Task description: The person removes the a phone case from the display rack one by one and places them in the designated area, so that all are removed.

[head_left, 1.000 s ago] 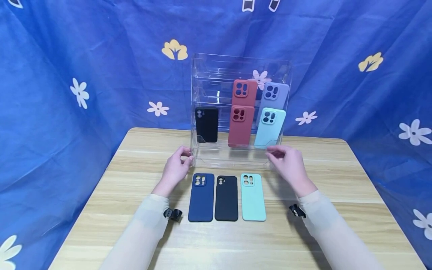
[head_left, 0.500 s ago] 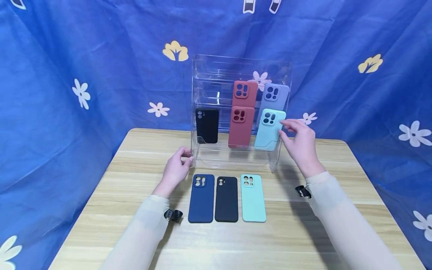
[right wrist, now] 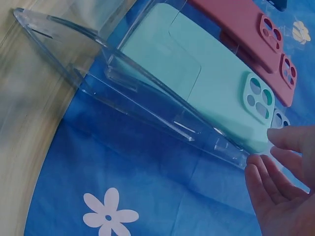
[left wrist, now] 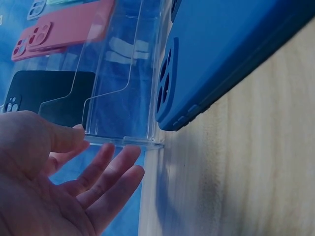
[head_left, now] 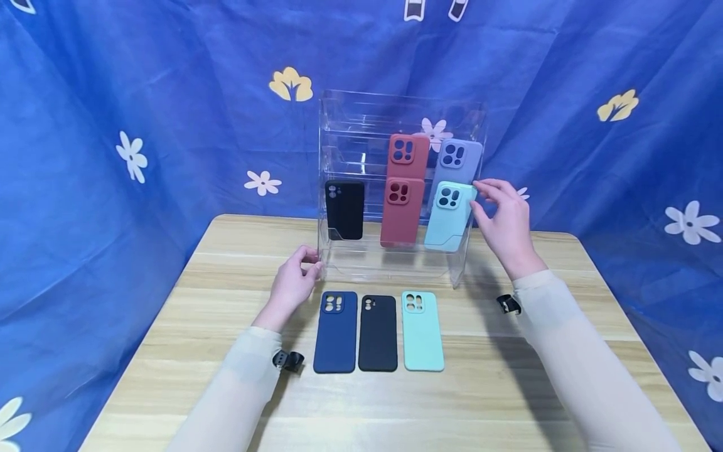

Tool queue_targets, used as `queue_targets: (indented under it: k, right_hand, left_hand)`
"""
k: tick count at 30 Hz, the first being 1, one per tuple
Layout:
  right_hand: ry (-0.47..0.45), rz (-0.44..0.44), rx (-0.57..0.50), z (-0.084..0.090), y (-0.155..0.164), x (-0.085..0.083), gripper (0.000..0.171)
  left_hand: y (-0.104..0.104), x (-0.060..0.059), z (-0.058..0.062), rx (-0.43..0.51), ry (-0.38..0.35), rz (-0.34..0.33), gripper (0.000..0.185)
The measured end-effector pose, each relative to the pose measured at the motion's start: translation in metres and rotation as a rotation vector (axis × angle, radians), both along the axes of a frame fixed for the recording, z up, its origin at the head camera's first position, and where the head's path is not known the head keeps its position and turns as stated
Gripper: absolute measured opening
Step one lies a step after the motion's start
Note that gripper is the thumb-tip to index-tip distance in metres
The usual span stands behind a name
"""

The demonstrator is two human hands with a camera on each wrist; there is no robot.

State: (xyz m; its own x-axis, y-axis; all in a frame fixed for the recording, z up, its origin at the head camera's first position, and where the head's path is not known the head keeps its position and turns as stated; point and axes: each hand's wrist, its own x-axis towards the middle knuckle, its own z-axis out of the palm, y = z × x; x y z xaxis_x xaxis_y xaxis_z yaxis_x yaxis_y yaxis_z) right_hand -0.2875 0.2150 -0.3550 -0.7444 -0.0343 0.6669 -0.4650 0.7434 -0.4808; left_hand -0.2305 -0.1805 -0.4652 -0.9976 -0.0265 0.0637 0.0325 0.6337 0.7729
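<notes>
At the centre of a wooden tabletop (head_left: 220, 270), near its far edge, stands a clear tiered rack (head_left: 373, 257), taken here as the clock's middle. Inside it, a black case (head_left: 347, 216) leans at 8 o'clock, a lower red case (head_left: 401, 220) at 6, an upper red case (head_left: 407, 168) at 12, a lavender case (head_left: 467, 166) at 2 and a turquoise case (head_left: 446, 223) at 4.

The left hand (head_left: 294, 282) is at the rack's side edge at 8 o'clock, fingers loosely spread. The right hand (head_left: 508, 223), at 3 to 4 o'clock, has thumb and fingertips apart beside the turquoise case's upper corner; whether they touch it, I cannot tell.

At 6 o'clock lie a navy case (head_left: 336, 339), a flat black case (head_left: 378, 336) and a mint case (head_left: 423, 336), narrow gaps between them, a strip of wood separating them from the rack's foot. Wood stretches outward past both hands; a blue curtain (head_left: 192, 113) hangs behind.
</notes>
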Motion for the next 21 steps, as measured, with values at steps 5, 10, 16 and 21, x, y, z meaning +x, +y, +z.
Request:
queue_targets:
  k: [5, 10, 16, 21]
  right_hand:
    - [-0.003, 0.003, -0.004, -0.0018, -0.0009, -0.0021, 0.029]
    - [-0.007, 0.000, -0.041, -0.0017, -0.0022, -0.0013, 0.025]
    - [0.000, 0.006, -0.072, -0.0020, -0.0013, -0.0002, 0.022]
    - [-0.006, 0.024, -0.091, -0.0023, 0.0010, -0.0009, 0.020]
  left_hand:
    - [-0.0014, 0.0004, -0.0006, -0.002, 0.005, 0.003, 0.029]
    - [-0.0018, 0.0010, -0.0001, 0.002, 0.009, 0.006, 0.027]
    - [-0.0006, 0.0028, 0.0014, -0.005, 0.004, 0.009, 0.027]
    - [0.0004, 0.0029, 0.0020, -0.003, 0.009, 0.013, 0.026]
